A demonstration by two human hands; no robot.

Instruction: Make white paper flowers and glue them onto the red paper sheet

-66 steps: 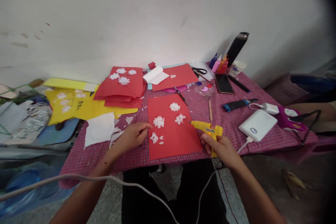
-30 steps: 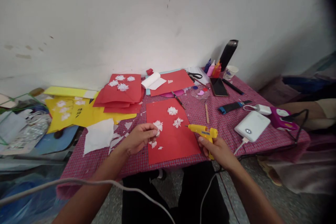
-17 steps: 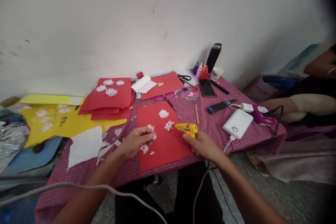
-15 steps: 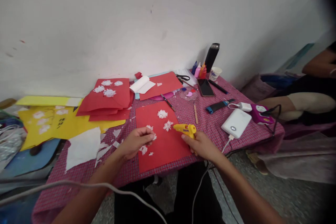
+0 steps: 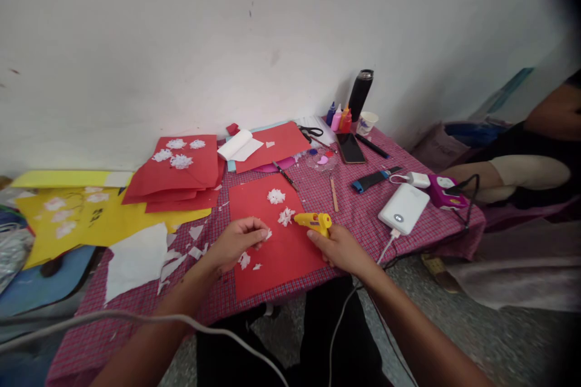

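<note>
My right hand [image 5: 339, 247] is wrapped round the handle of a yellow hot glue gun [image 5: 315, 222], its nozzle pointing left close to a ruffled white paper flower [image 5: 286, 216]. A second white flower [image 5: 276, 196] lies farther up on the red paper sheet [image 5: 272, 278]. Over the left half of that sheet, my left hand [image 5: 242, 242] pinches a small piece of white paper [image 5: 269, 233] between thumb and fingertips. Below its fingers lie a crumpled white paper piece [image 5: 244, 260] and a smaller scrap [image 5: 257, 266].
Red sheets with white flowers [image 5: 181, 161] and torn white paper [image 5: 136, 263] lie left. Toward the back right are a phone [image 5: 350, 149], paint bottles [image 5: 336, 118], a black flask [image 5: 362, 94] and a paper cup [image 5: 367, 123]. A power bank [image 5: 403, 209] sits right; another person sits beyond.
The view has shifted slightly, so the table's things appear a little farther left. My left hand still pinches the paper and my right hand keeps the glue gun by the flower.
</note>
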